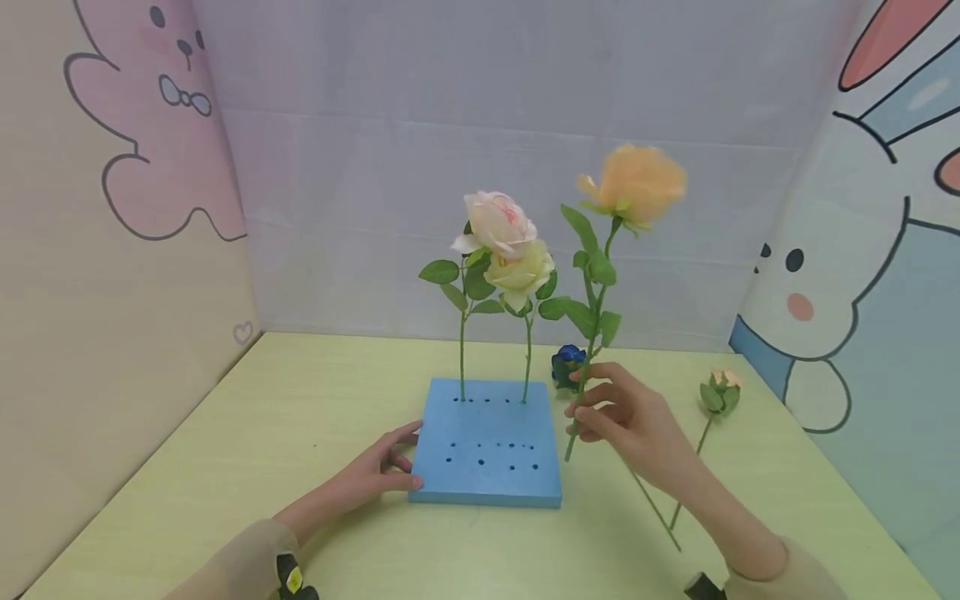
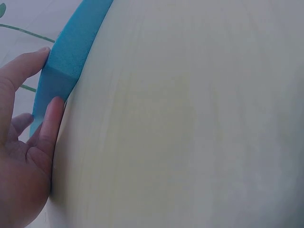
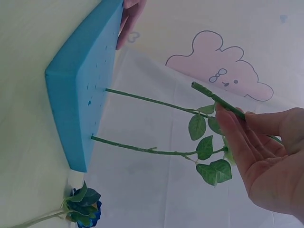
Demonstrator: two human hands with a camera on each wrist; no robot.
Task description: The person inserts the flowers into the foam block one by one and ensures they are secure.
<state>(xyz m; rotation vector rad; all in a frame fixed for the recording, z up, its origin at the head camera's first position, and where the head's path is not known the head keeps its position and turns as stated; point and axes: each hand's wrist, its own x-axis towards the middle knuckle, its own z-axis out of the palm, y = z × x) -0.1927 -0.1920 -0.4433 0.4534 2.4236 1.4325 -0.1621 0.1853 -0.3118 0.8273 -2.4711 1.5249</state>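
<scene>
My right hand [image 1: 633, 421] pinches the lower stem of an artificial peach-orange rose [image 1: 641, 185] between thumb and fingers. The rose is upright, leaning slightly right, its bare stem end beside the board's right edge; that stem [image 3: 204, 89] shows close up in the right wrist view. My left hand [image 1: 375, 468] holds the left edge of a light blue board [image 1: 487, 485] with holes, the thumb at its near corner. In the board's far row of holes stand a pale pink rose [image 1: 498, 225] and a cream-yellow rose [image 1: 519, 275].
A blue rose [image 1: 568, 357] lies on the table [image 1: 360, 550] behind my right hand. Farther right lies a small peach rose [image 1: 722, 393], its stem toward me. A white cloth [image 1: 360, 275] backs the table, with cartoon-printed sheets at both sides.
</scene>
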